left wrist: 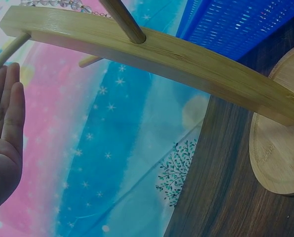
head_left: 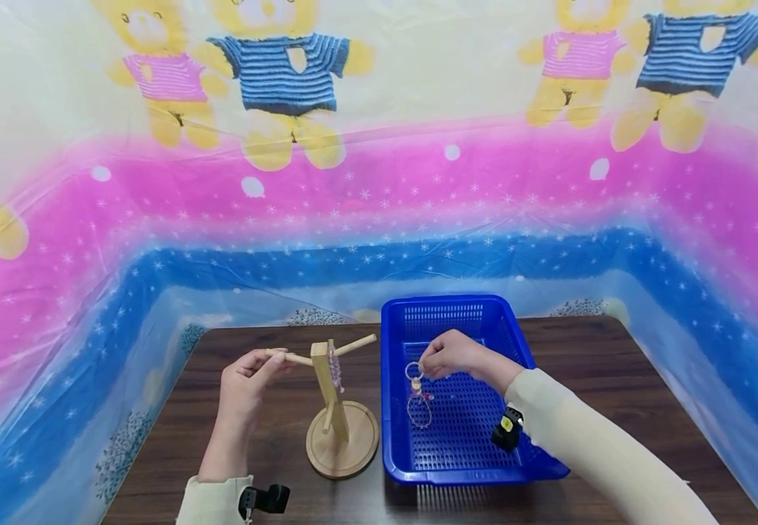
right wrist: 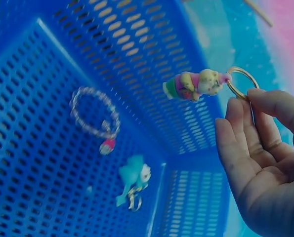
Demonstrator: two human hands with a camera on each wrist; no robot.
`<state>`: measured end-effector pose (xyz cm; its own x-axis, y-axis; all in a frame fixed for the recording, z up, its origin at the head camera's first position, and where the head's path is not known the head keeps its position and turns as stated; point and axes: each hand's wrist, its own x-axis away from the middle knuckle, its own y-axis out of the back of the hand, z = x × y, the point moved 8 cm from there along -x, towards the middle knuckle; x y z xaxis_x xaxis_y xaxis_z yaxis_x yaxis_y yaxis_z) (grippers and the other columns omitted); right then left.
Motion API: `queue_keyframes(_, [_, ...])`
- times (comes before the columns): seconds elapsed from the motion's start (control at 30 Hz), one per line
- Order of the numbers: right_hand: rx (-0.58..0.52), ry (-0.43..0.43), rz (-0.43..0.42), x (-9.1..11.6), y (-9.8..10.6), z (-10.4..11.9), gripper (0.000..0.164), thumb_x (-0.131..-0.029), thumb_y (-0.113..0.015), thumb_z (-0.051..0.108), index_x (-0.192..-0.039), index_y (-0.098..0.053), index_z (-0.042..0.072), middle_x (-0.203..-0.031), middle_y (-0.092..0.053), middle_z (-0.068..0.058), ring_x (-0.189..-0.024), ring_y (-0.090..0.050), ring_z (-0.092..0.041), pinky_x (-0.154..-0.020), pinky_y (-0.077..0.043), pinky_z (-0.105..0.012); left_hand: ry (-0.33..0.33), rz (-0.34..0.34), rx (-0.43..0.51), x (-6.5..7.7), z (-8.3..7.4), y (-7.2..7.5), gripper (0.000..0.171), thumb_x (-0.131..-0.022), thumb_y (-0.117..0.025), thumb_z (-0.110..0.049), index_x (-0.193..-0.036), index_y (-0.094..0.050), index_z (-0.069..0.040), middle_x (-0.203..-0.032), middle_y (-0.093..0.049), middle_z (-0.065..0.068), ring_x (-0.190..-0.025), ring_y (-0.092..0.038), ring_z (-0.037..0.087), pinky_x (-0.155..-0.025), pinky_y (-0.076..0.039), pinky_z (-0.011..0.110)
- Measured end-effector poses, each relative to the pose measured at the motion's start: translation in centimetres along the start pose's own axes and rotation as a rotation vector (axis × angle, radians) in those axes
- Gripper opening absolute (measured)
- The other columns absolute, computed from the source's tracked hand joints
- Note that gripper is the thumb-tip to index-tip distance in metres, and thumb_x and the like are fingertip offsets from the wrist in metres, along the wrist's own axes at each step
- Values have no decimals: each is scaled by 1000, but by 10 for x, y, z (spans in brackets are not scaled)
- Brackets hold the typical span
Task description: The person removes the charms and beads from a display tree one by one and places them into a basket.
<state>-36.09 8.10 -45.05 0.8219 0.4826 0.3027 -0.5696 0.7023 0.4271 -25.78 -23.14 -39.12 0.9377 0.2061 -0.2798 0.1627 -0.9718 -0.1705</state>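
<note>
My left hand [head_left: 250, 379] pinches the tip of the left peg [head_left: 298, 359] on a wooden display stand [head_left: 327, 383]. In the left wrist view its fingers [left wrist: 11, 108] lie nearly straight beside that peg; the thumb is hidden. A beaded bracelet [head_left: 335, 368] hangs at the top of the stand. Over the blue basket, my right hand [head_left: 454, 355] pinches the gold ring of a keychain [right wrist: 193, 85] between thumb and fingertips. A small figure in pink and green dangles from the ring. Below lie a pink-and-clear beaded bracelet [right wrist: 115, 116] and a turquoise figure keychain [right wrist: 133, 170].
The blue perforated basket [head_left: 388, 437] stands right of the stand's round base [head_left: 326, 467]. Both are on a dark wood table [head_left: 273, 430]. A printed curtain [head_left: 411, 189] with bears hangs behind the table and along its sides.
</note>
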Motion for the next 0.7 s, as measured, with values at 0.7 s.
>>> queue_keyframes(0.7, [33, -118, 56, -18, -7, -55, 13, -91, -67, 3, -96, -76, -4, -98, -77, -12, -80, -73, -14, -87, -67, -40, 11, 3, -5, 0, 2, 2, 29, -100, -60, 3, -84, -76, -16, -87, -76, -16, -78, -75, 1, -79, -64, 19])
